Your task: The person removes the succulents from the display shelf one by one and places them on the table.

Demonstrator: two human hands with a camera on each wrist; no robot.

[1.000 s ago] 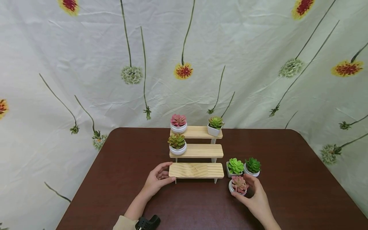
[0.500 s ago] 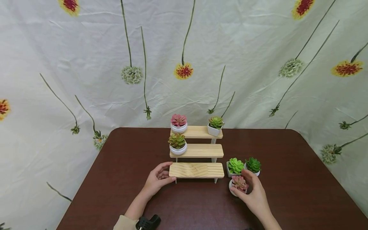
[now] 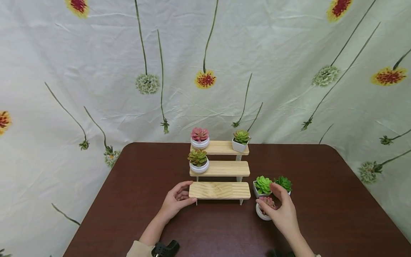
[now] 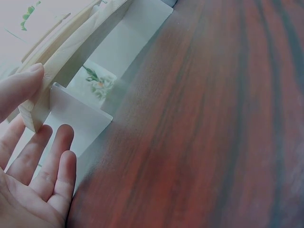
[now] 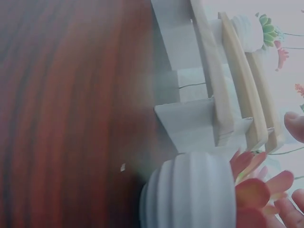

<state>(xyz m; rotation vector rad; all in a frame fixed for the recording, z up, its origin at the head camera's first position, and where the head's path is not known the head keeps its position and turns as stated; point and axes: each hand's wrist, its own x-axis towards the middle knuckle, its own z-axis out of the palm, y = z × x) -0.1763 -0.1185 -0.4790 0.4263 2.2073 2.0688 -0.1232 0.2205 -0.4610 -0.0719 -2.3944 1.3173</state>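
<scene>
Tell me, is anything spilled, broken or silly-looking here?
Nothing looks spilled or broken. Two oddities: several flowers printed on the cloth behind the table look upside down, hanging head first. And a white speck shows on the tabletop near a white pot; I can't tell what it is.

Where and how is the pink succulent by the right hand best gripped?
Probably the white pot's ribbed wall, from the near side: it is round and sits below the spreading pink leaves, while the bright green succulent and dark green succulent stand behind.
</scene>
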